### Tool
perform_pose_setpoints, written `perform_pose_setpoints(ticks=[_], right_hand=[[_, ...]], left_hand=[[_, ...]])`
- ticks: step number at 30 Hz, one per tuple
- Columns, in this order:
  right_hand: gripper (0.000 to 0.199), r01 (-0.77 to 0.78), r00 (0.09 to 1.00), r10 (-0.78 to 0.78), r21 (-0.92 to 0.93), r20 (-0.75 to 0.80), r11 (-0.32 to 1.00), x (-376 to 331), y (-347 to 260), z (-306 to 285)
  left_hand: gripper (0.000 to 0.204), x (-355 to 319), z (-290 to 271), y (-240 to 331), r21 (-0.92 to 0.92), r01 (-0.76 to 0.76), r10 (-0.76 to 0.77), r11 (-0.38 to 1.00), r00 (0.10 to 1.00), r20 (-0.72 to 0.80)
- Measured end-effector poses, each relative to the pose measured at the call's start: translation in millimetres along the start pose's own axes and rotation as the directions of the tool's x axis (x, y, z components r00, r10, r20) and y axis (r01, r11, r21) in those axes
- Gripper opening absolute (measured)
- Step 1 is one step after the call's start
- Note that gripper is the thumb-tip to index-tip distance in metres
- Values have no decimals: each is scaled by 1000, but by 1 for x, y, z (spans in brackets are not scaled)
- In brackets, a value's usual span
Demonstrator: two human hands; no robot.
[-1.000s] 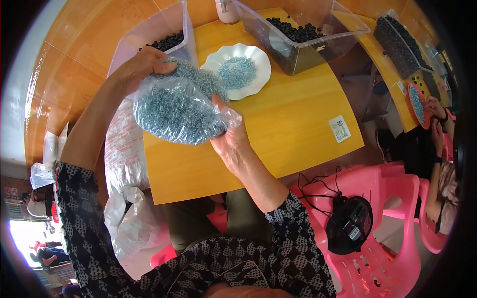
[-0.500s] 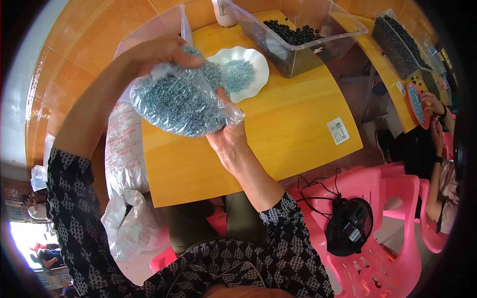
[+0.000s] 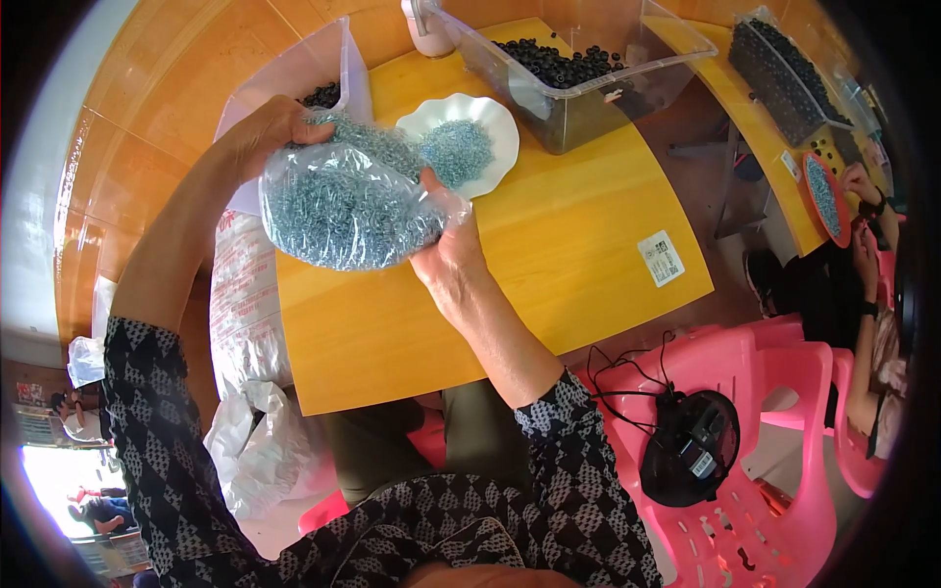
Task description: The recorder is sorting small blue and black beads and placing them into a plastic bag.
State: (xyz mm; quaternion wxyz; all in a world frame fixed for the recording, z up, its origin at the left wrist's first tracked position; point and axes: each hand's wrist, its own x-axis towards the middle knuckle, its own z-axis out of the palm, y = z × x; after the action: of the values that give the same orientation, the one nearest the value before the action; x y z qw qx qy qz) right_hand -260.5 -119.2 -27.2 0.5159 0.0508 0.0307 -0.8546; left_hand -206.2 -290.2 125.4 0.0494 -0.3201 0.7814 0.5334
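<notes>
Both hands hold up a clear plastic bag filled with small blue-grey metal pieces that look like screws. My left hand grips the bag's upper left side near its open mouth, where loose pieces show. My right hand is closed around the gathered right corner, thumb on top. Just behind the bag, on the yellow table, lies a white scalloped plate with a heap of the same pieces. The bag covers the plate's near left part.
A clear bin of black round parts stands behind the plate; another clear bin is at far left. A white sack leans left of the table. To the right are a pink chair with a black corded device and a co-worker's hand beside an orange plate.
My left hand has moved down and left, and the bag has levelled, showing more of its open mouth. Black parts in the left bin have come into sight.
</notes>
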Motion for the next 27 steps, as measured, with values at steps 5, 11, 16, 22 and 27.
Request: perform_pose_setpoints(ticks=[5, 11, 16, 22, 27], right_hand=[[38, -8, 1000, 8, 71, 11, 997, -4, 6, 1], [40, 14, 1000, -14, 50, -3, 999, -9, 12, 2], [40, 14, 999, -19, 109, 49, 994, -6, 13, -2], [41, -44, 986, 25, 111, 166, 993, 1, 11, -11], [43, -34, 988, 17, 108, 153, 994, 2, 12, -6]], left_hand=[[27, 6, 5, 23, 155, 2, -2, 988, 1000, 0], [24, 32, 18, 32, 466, -143, 124, 873, 990, 71], [20, 43, 11, 23, 446, -198, 210, 873, 977, 23], [18, 36, 18, 25, 561, -214, 277, 799, 961, -28], [26, 26, 13, 31, 363, -122, 126, 924, 992, 12]])
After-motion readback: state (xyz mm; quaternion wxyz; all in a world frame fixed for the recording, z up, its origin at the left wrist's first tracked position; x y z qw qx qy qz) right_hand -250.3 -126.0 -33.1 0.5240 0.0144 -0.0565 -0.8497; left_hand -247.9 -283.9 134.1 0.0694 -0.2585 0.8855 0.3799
